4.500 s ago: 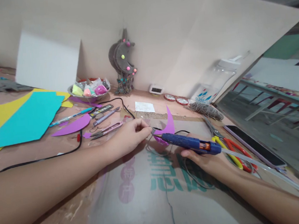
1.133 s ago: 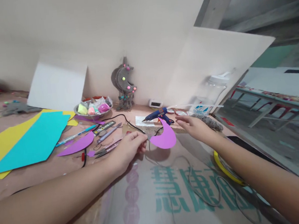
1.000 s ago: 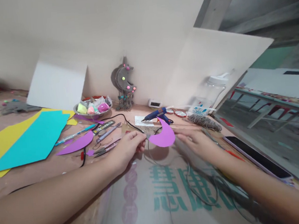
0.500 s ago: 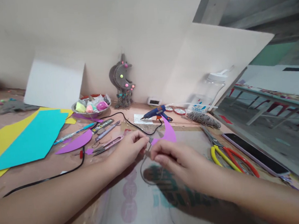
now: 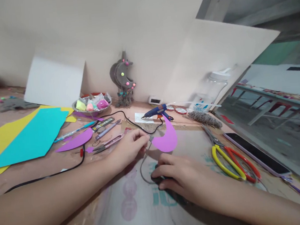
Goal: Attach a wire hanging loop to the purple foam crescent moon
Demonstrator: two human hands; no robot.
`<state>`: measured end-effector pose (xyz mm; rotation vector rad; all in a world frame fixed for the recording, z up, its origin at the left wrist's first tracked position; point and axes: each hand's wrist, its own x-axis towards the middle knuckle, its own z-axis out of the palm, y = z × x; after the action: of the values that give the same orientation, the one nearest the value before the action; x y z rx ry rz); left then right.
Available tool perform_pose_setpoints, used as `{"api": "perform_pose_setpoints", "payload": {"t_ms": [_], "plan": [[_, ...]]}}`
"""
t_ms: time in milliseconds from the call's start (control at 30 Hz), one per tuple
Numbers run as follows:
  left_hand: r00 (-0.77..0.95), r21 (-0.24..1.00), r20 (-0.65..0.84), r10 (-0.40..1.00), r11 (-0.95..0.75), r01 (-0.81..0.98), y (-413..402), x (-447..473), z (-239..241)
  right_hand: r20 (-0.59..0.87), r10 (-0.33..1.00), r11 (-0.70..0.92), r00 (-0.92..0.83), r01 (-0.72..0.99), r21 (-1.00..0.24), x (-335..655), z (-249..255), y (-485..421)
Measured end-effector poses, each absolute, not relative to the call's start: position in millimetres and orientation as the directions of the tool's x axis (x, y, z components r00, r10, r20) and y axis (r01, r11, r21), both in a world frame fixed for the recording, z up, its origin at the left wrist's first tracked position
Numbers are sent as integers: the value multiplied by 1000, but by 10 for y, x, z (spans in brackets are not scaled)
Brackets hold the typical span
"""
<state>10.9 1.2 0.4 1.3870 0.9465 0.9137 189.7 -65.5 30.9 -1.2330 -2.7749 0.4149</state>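
Observation:
A purple paper crescent (image 5: 169, 138) stands tilted above the plastic-covered work surface. My left hand (image 5: 134, 145) pinches the crescent's tip, where a bit of grey yarn is wrapped. From there a strand of grey yarn (image 5: 142, 169) loops down toward my right hand (image 5: 179, 176). That hand is low over the plastic sheet (image 5: 143, 211), thumb and fingers apart around the strand's lower end. Dark shadow under the right hand hides whether its fingertips touch the yarn.
Scissors (image 5: 227, 158) with yellow and red handles and a phone (image 5: 256, 154) lie at right. Behind are a glue gun (image 5: 155, 111), a yarn bundle (image 5: 204, 119) and a bottle (image 5: 211, 89). Thread snips (image 5: 110, 143), pens, coloured sheets (image 5: 33, 136) and a black cable (image 5: 48, 179) are at left.
My right hand has dropped from beside the crescent's tip toward the plastic sheet, its fingers spreading, which uncovers the crescent. My left hand keeps its pinch in nearly the same place.

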Motion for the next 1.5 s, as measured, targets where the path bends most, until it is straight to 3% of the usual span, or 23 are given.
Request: {"api": "perform_pose_setpoints", "payload": {"t_ms": [133,300,567,733,800,933,1067,1167,1300,1500], "plan": [[375,999,4,927,-18,35,18,116,-5,10,759,610,-651,705,-361,1864,164,-664],[379,998,24,925,-42,40,45,125,-44,-53,861,363,-507,682,-635,1924,440,-756],[406,990,-4,914,-53,130,-32,113,26,304,895,433,-326,476,-765,2157,865,-643],[421,952,106,901,-214,217,-41,98,41,326,922,386,-209,560,-733,2405,937,-416],[419,959,96,903,-197,203,-19,96,26,231,928,369,-292,635,-678,2445,935,-376],[406,999,-21,914,0,51,26,100,-27,-125,797,472,-590,739,-480,2318,825,-509],[399,996,-51,916,78,-52,42,108,-41,-97,737,645,-668,740,-191,2112,588,-701],[393,999,-35,919,44,-14,37,114,-29,-68,720,684,-691,722,-100,2051,404,-703],[417,998,-51,908,55,4,27,111,-43,-21,717,688,-697,712,-144,2025,308,-663],[422,999,-16,907,31,-30,14,114,-57,-105,832,424,-546,745,-516,1950,511,-829]]}}
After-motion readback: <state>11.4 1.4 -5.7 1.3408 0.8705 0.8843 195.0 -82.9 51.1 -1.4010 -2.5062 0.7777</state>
